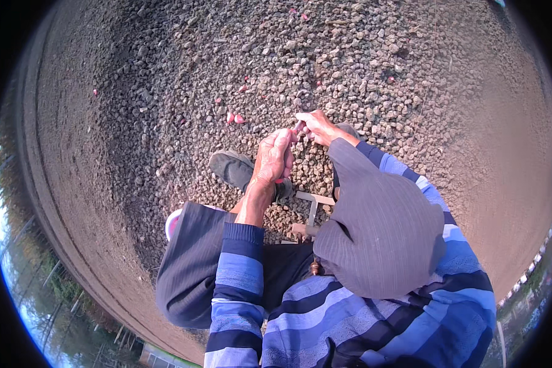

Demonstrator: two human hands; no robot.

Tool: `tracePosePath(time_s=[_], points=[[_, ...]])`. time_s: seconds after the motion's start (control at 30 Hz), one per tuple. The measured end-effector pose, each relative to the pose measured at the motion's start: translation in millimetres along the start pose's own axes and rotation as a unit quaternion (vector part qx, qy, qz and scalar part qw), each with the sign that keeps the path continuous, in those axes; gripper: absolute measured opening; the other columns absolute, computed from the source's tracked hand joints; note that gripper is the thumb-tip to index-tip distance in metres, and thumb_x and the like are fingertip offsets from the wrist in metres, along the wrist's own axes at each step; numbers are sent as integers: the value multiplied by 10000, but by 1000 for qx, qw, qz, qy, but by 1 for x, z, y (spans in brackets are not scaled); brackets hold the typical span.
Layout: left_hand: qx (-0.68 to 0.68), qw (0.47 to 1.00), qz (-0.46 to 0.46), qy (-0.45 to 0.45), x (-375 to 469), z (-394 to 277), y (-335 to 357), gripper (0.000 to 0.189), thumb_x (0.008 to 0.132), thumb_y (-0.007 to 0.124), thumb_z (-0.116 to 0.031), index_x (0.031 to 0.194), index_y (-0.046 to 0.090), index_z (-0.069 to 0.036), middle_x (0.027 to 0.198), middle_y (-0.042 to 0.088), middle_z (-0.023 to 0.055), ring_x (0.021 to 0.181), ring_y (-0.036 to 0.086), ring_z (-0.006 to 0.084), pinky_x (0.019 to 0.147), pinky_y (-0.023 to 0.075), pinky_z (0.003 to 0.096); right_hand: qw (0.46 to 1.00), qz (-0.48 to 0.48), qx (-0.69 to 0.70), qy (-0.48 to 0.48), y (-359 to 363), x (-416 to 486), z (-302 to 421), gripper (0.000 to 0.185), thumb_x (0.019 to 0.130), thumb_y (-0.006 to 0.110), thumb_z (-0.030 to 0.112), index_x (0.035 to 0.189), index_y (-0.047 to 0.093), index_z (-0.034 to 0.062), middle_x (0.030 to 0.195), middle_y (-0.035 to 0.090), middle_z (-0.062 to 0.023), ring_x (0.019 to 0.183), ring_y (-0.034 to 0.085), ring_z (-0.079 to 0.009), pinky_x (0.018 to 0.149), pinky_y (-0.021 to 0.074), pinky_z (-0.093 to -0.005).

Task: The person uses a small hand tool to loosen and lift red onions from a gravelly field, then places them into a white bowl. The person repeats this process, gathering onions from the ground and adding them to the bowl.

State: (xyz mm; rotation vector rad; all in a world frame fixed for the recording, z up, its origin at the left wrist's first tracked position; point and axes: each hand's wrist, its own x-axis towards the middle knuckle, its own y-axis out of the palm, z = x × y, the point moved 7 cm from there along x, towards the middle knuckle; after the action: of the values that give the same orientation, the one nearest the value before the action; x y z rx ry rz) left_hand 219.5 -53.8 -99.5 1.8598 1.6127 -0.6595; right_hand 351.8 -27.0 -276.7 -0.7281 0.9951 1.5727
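My left hand [273,154] is closed around small pink pieces; a bit of bright pink shows at its lower edge, and the fingers hide the rest. My right hand [319,128] touches or nearly touches its fingertips, pinching a small pinkish-grey piece [299,125] whose kind I cannot tell. Both hands are in front of my bent legs, above clods of soil or gravel. Two pink pieces [234,118] lie on the ground just left of the hands, and several smaller ones are scattered farther out.
Beside my knee on the left, partly hidden, stands a white container [169,225] with pink inside. Light wooden slats [313,207] lie or stand between my legs. My shoe [232,168] rests on the lumpy ground [188,69]. Smoother soil, trees and a low building appear towards the rim.
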Motion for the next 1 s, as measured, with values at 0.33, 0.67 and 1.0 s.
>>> tracePosePath(time_s=[0.33,0.67,1.0], points=[[-46,999,10,-5,-2,16,-1,377,1043,527,-416,928,612,-67,515,488,-8,382,434,90,374,329,265,621,6,-646,-444,123,0,106,267,857,699,306,935,605,69,819,695,-193,798,708,-389,655,538,-508],[-84,993,-7,80,10,40,0,296,1051,540,-296,1139,665,-42,789,622,-11,676,528,68,629,447,248,503,73,-669,-543,203,36,75,137,885,592,135,993,570,54,683,657,-86,629,697,-229,547,505,-358],[-74,997,21,9,-2,40,8,342,1056,517,-426,1039,625,-101,510,465,-31,387,404,65,372,316,235,817,-11,-426,-388,122,3,111,191,861,605,191,940,578,19,726,670,-174,688,686,-354,626,521,-462]])
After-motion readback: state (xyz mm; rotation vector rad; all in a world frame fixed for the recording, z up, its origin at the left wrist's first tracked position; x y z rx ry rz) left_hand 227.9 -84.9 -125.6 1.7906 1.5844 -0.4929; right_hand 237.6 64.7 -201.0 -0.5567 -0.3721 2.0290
